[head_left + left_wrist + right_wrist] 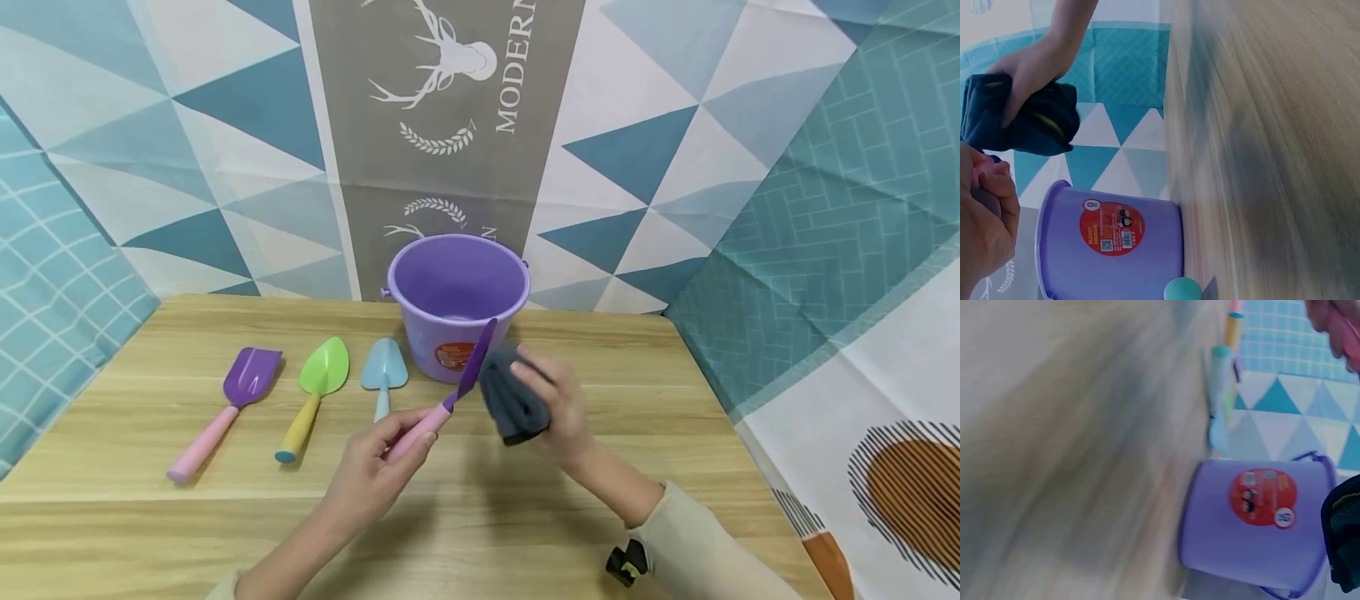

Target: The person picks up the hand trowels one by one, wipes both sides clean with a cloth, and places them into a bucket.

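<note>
My left hand (375, 475) grips the pink handle of a toy garden shovel (476, 363), whose purple blade is seen nearly edge-on and tilts up to the right. My right hand (564, 408) holds a folded dark grey cloth (513, 400) close beside that blade. Both hands are raised above the wooden table, in front of a purple bucket (423, 333). In the left wrist view the cloth (1047, 125) bunches around the right fingers, and the shovel's blade is mostly hidden. Only the cloth's edge (1344, 531) shows in the right wrist view.
On the left of the table (150, 525) lie a purple shovel with a pink handle (251, 375), a green trowel with a yellow handle (325, 367) and a light blue trowel (385, 364). The bucket stands at the back, near a patterned cloth backdrop (645, 158).
</note>
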Tool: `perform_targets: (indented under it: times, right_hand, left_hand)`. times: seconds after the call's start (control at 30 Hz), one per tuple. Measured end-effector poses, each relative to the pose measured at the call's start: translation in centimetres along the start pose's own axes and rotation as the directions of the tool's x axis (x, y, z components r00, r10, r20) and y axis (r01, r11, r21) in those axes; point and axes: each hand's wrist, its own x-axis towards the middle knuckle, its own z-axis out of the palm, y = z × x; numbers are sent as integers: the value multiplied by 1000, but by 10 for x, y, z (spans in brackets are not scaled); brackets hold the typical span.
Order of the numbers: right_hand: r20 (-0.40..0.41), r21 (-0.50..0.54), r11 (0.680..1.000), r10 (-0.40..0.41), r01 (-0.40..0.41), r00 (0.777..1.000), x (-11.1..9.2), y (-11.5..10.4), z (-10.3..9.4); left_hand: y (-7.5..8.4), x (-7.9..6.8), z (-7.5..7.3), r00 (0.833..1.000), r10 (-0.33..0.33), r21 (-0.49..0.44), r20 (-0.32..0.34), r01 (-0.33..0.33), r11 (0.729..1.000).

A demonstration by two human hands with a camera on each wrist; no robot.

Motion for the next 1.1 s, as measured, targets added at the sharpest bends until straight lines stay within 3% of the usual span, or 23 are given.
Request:
perform_targets:
  times: [0.1, 0.2, 0.43, 0.77, 1.1]
  right_hand:
    - [-65, 43, 993, 110, -107, 992, 7, 3, -2]
    - [-97, 62, 989, 140, -135, 985, 13, 4, -2]
    - [-131, 47, 994, 99, -94, 986, 16, 3, 2]
    - [-180, 42, 997, 75, -69, 981, 14, -1, 7]
    - [-151, -6, 1000, -2, 1, 989, 9, -5, 7]
  left_hand:
    - [1, -1, 1, 999, 12, -23, 34, -11, 1000]
    - [3, -2, 3, 997, 38, -55, 69, -34, 998]
    - [8, -2, 4, 992, 80, -133, 98, -67, 989]
    - [10, -4, 6, 992, 69, -178, 107, -49, 983]
    - [10, -4, 7, 992, 85, -216, 92, -64, 974]
